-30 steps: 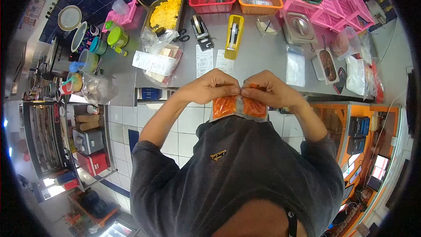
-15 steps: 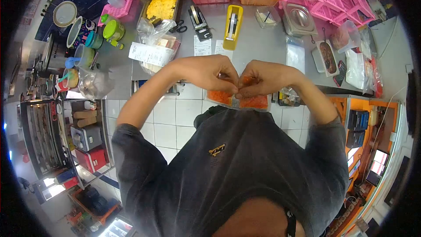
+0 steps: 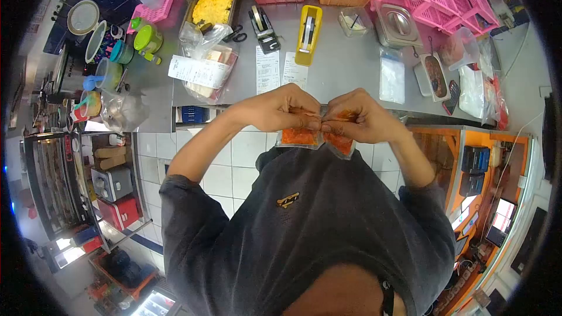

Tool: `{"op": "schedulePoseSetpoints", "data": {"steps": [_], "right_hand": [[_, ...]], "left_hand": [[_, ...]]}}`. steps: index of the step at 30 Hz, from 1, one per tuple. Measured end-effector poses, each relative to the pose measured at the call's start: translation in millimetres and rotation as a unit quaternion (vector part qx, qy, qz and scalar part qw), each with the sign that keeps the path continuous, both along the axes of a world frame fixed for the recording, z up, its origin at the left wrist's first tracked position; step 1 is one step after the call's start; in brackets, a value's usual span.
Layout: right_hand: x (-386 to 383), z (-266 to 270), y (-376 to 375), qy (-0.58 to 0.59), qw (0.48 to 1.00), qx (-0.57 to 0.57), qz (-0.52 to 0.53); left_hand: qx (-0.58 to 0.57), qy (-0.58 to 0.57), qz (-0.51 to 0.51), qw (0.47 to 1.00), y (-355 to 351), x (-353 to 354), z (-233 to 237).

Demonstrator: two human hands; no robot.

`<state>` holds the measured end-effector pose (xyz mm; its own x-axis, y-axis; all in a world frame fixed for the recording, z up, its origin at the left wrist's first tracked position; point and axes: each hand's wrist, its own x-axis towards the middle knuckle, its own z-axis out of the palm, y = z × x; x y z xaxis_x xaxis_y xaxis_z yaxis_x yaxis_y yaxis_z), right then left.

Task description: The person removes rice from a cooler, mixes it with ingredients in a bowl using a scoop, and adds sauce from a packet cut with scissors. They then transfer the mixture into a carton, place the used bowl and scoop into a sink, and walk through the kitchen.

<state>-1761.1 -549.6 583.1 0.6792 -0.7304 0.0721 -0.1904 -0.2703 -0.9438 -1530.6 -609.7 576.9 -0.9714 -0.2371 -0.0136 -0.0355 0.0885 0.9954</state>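
Your left hand (image 3: 281, 108) and right hand (image 3: 358, 118) pinch the top of the orange bag (image 3: 300, 137) with tight fingers, by your chest, off the tabletop (image 3: 345, 64); you seem to be working its top edge, so next needs a steady, even grip.

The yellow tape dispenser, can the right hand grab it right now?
Probably not yet. The right hand and left hand both pinch the bag of orange food. The yellow tape dispenser stands ahead on the counter, with only receipts between.
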Motion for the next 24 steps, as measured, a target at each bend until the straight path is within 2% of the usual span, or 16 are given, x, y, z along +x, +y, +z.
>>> {"op": "schedulePoseSetpoints", "data": {"steps": [2,6,8,9,11,12,15,17,18,20,21,22,23,24], "right_hand": [[1,-12,10,-0.035,0.998,0.031,-0.046],[6,-27,22,-0.109,0.986,0.024,-0.127],[-5,-28,15,-0.028,0.993,0.11,-0.044],[-6,-24,12,-0.03,0.992,0.112,-0.048],[-8,-7,-1,0.023,0.992,0.109,0.063],[-11,-4,-10,0.134,0.98,0.094,0.109],[-9,6,-16,0.132,0.977,0.11,0.13],[-9,7,-15,0.152,0.974,0.101,0.132],[-10,6,-14,0.173,0.972,0.091,0.133],[-10,6,-12,0.163,0.971,0.094,0.145],[-15,9,-8,0.156,0.972,0.096,0.147],[-20,7,-4,0.134,0.977,0.079,0.146],[-24,2,0,0.115,0.983,0.062,0.132],[-27,0,5,0.114,0.981,0.028,0.153]], "left_hand": [[-0.005,0.006,0.023,1.0,3,2,-7],[0.034,0.005,0.035,0.999,7,-1,-20],[0.03,-0.019,0.014,0.999,10,-7,-18],[0.033,-0.021,0.01,0.999,9,-9,-15],[0.018,-0.082,-0.044,0.996,2,-15,-11],[0.017,-0.082,-0.047,0.995,-4,-18,-12],[-0.001,-0.11,-0.106,0.988,-15,-22,-6],[-0.077,-0.177,-0.158,0.968,-15,-27,11],[-0.076,-0.177,-0.159,0.968,-14,-28,14],[-0.161,-0.186,-0.177,0.953,-12,-37,17],[-0.151,-0.189,-0.161,0.957,-9,-39,15],[-0.149,-0.186,-0.158,0.958,-9,-39,10],[-0.149,-0.086,-0.142,0.975,-6,-38,0],[-0.153,-0.079,-0.129,0.977,-2,-37,-3]]}}
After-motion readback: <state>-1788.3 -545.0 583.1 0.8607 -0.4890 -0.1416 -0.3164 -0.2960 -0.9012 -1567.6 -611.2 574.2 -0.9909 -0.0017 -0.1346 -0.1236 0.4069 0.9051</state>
